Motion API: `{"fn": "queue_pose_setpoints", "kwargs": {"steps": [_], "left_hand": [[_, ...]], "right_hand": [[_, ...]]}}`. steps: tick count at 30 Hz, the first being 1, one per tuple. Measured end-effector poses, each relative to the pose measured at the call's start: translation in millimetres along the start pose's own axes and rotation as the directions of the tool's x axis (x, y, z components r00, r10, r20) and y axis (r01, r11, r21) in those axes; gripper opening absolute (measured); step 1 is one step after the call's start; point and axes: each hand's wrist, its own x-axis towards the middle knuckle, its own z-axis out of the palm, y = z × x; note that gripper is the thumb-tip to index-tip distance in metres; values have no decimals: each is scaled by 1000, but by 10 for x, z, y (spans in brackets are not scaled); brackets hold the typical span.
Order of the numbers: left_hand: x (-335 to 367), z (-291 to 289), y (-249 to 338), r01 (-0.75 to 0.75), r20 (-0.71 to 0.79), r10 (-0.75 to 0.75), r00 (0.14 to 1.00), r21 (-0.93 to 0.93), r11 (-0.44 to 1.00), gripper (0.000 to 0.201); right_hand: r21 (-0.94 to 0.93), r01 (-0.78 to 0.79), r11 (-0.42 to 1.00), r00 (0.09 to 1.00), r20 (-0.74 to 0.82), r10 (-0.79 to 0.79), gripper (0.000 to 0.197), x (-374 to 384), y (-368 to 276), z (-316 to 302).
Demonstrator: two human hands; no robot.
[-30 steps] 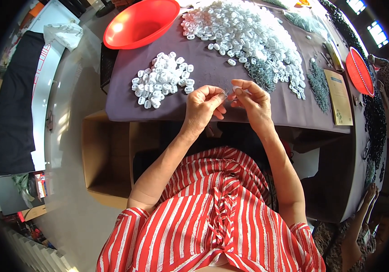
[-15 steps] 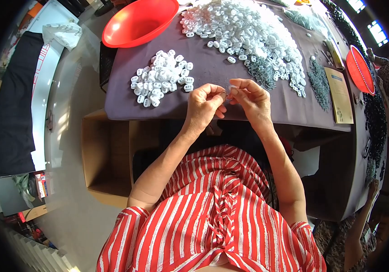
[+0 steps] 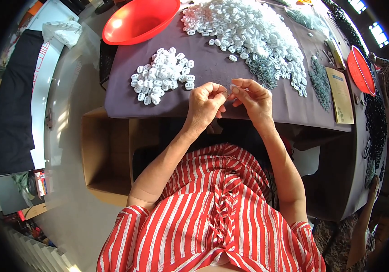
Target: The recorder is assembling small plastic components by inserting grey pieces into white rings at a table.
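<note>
Well, white pile (image 3: 244, 34) and red bowl (image 3: 142, 19) lay beyond!
Right hand (image 3: 256, 100) pinched a white piece (image 3: 233, 86) near the table edge (image 3: 153, 112), direction and long axis unclear; left hand (image 3: 203, 103) pinched narrowly, contents hidden.

- White panel (image 3: 42, 109): bore large red lettering, partly covered by black cloth (image 3: 14, 104).
- Tan booklet (image 3: 339, 96): carried dark cover print, too small to read.
- White plastic bag (image 3: 63, 34): showed faint print, illegible.
</note>
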Motion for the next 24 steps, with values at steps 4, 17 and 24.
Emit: {"fn": "queue_pose_setpoints", "kwargs": {"steps": [4, 17, 24], "left_hand": [[-13, -3, 11, 15, 6, -15, 1000, 33, 999, 12], [-23, -4, 5, 6, 8, -6, 1000, 32, 999, 11], [-5, -29, -3, 14, 36, -15, 999, 15, 1000, 14]], "right_hand": [[8, 10, 1000, 1000, 5, -10, 18, 9, 15, -10], [2, 1, 1000, 999, -36, -1, 15, -17, -18, 18], [26, 8, 1000, 1000, -28, -7, 14, -7, 8, 5]]}}
